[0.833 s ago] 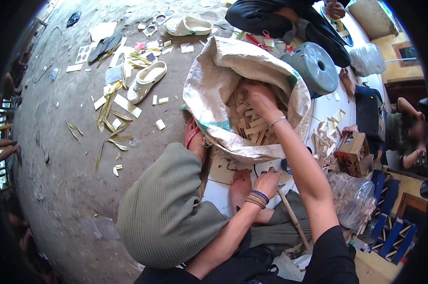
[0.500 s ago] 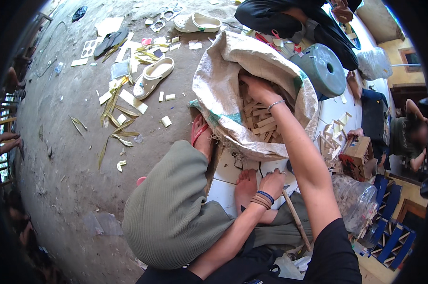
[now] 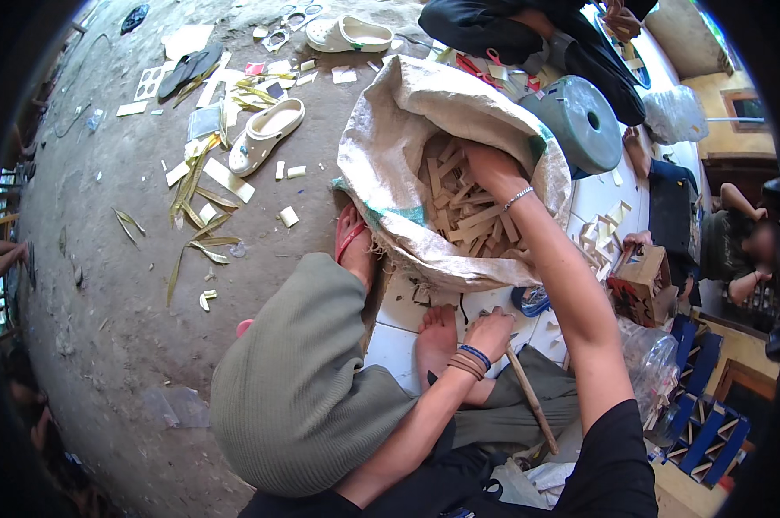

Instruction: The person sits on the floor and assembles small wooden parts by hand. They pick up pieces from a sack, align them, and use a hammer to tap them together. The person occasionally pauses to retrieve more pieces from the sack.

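A white woven sack (image 3: pixel 368 164) stands open before me, with short, flat wooden strips (image 3: pixel 472 211) heaped inside. My right hand (image 3: pixel 492 171) reaches down into it at the heap's far side; its fingers are hidden, so any grip cannot be made out. Below the sack, by my bare foot (image 3: pixel 436 345), my left hand (image 3: pixel 491 333) is closed around the upper end of a tool with a long wooden handle (image 3: pixel 532 401). The handle slants down towards my lap, and the tool's head is mostly covered by the hand.
Pale clogs (image 3: pixel 269 136) and scattered offcuts (image 3: pixel 230 181) lie on the floor to the left. A grey-green round container (image 3: pixel 580 125) stands right of the sack, near a seated person (image 3: pixel 562 43). More strips (image 3: pixel 606 233) and a cardboard box (image 3: pixel 644 276) are at the right.
My right hand has shifted right and slightly nearer within the sack, baring more strips at its left. The left hand keeps its hold on the tool. The whole view has shifted slightly.
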`<state>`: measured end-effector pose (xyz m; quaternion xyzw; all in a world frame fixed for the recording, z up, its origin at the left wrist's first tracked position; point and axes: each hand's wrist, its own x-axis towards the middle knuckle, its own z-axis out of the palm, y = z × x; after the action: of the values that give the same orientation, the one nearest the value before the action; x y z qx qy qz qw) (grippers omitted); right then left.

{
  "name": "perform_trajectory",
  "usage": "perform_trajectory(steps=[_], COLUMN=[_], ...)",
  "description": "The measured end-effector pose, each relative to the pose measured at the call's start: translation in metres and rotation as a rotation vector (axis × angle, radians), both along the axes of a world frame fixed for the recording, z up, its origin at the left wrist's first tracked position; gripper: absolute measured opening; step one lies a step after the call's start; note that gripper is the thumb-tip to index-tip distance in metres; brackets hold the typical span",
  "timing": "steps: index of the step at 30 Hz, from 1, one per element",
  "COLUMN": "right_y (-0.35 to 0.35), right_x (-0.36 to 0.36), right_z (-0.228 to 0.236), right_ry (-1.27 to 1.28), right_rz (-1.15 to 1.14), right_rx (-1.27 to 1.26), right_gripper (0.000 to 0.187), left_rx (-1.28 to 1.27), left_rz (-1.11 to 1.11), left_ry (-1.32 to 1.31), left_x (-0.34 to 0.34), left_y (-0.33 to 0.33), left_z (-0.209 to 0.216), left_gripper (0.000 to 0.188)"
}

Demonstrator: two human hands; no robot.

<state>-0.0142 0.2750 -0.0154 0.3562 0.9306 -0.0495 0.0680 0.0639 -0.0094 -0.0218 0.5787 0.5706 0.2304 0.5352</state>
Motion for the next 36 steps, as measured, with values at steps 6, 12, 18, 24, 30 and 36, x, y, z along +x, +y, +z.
perform_trajectory(steps=[6, 12, 18, 24, 30, 36], right_y=[-0.015, -0.050, -0.053, -0.064, -0.076, -0.075], right_x=[0.020, 0.038, 0.039, 0.043, 0.037, 0.053], right_z=[0.010, 0.006, -0.012, -0.023, -0.031, -0.022], right_ry=[0.002, 0.000, -0.236, -0.017, 0.104, 0.227], right_rz=[-0.016, 0.428, 0.217, 0.095, -0.034, -0.006], right_rx=[0.097, 0.102, 0.140, 0.088, -0.008, 0.014], right_gripper=[0.044, 0.037, 0.031, 0.025, 0.020, 0.022], left_rx=[0.090, 0.073, 0.069, 0.112, 0.163, 0.231], left_rz=[0.083, 0.040, 0.064, 0.063, 0.130, 0.187], left_ry=[-0.034, -0.020, -0.012, -0.017, -0.091, -0.140], left_x=[0.000, 0.002, 0.000, 0.002, -0.003, -0.001], left_y=[-0.004, -0.003, -0.005, -0.006, -0.005, -0.005], left_z=[-0.001, -0.004, -0.006, -0.010, -0.010, -0.017], left_gripper=[0.033, 0.048, 0.047, 0.043, 0.031, 0.024])
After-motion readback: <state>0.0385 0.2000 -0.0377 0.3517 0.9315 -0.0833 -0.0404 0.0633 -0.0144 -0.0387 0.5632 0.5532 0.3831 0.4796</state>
